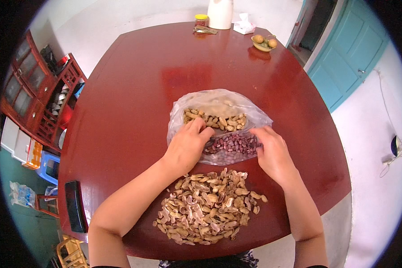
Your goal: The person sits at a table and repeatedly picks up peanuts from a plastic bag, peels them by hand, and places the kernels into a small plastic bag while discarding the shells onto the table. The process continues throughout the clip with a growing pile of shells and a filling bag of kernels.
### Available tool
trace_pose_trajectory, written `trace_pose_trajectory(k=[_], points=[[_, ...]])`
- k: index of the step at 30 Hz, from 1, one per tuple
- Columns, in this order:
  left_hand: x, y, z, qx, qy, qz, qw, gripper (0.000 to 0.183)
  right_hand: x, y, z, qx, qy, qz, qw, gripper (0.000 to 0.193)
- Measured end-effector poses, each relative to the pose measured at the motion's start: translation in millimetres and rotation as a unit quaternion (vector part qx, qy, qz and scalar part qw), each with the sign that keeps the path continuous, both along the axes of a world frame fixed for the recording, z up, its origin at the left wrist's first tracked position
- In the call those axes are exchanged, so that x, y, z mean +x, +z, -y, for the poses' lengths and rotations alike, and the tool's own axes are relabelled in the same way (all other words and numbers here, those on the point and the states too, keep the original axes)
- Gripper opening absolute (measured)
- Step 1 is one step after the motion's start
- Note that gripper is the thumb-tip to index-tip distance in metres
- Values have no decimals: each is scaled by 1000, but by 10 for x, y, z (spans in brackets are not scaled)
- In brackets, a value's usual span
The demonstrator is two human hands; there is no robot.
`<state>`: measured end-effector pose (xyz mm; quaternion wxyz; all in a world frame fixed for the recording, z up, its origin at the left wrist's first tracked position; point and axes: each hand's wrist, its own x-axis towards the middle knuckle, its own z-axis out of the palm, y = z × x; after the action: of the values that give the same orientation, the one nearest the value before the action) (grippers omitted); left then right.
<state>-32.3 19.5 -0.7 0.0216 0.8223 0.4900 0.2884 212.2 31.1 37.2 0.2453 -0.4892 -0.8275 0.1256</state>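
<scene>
Bag point(219, 96) lay on the table point(129, 98) ahead of the person, between and beyond the two hands, its mouth spread toward them. Inside, two bands: peanuts point(233, 123), whole, on the far side; kernels point(234, 144), reddish-purple, on the near side. Both bands ran side to side, long axis roughly along a line from hand to hand.

Left hand point(186, 146) was nearer the peanuts: its fingertips stood just beside their left end, thumb and fingers bunched narrow. Could not tell whether anything was pinched there. Right hand point(274, 151) stood at the right end of the kernels, well apart from most of the peanuts, fingers curved, thumb a little off them, by the bag's right edge. Grip on the bag not clear.

Shells point(201, 210) lay heaped on the near side of both hands, between the forearms, outside the bag.
</scene>
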Motion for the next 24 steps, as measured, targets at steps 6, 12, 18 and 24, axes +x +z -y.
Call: trace_pose_trajectory(k=[6, 12, 18, 24], points=[[37, -7, 32, 23, 27, -9, 999, 20, 8, 17, -9, -19, 24, -54, 998, 38], [4, -47, 13, 46, 51, -4, 998, 15, -65, -1, 27, -12, 65, -111, 992, 29], [10, 82, 15, 11, -10, 127, 992, 19, -123, -34, 54, 2, 79, -173, 982, 25], [250, 105, 171, -220, -90, 445, 864, 15, -215, -96, 103, -123, 96, -341, 927, 25]])
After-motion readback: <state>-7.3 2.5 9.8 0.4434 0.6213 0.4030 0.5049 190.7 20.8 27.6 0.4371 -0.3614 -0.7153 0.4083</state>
